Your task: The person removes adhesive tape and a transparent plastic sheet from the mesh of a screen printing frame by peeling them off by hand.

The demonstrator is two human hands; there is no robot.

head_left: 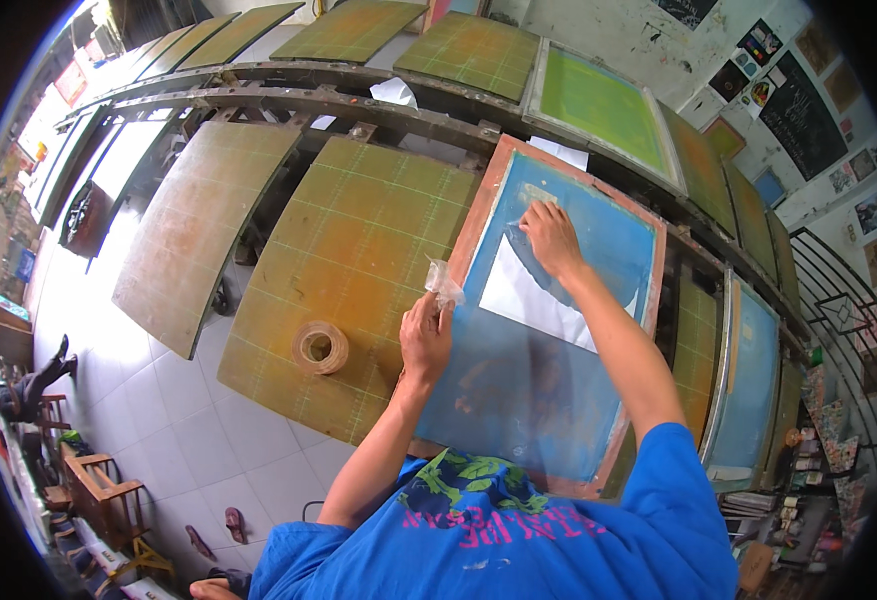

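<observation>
In front of me lies a silk-screen frame [648, 265], its reddish border around blue mesh. A white paper-like area [518, 290] with a curved upper edge shows within the mesh; whether it lies on top or beneath I cannot tell. My right hand [552, 240] is at the upper part of the mesh, fingers curled together beside a small pale patch [536, 194]; anything pinched in them is hidden. Beside the frame's left border, my left hand [425, 340] grips a crumpled piece of translucent tape [444, 282]. A brown tape roll [320, 347] rests on the board to the left.
Gridded greenish-brown boards [358, 230] stand in rows along metal rails [348, 103]. A green screen [603, 105] lies behind, another blue screen [748, 370] to the right. Sandals [235, 524] and a wooden chair [103, 490] are on the tiled floor; a person's leg [48, 375] shows far left.
</observation>
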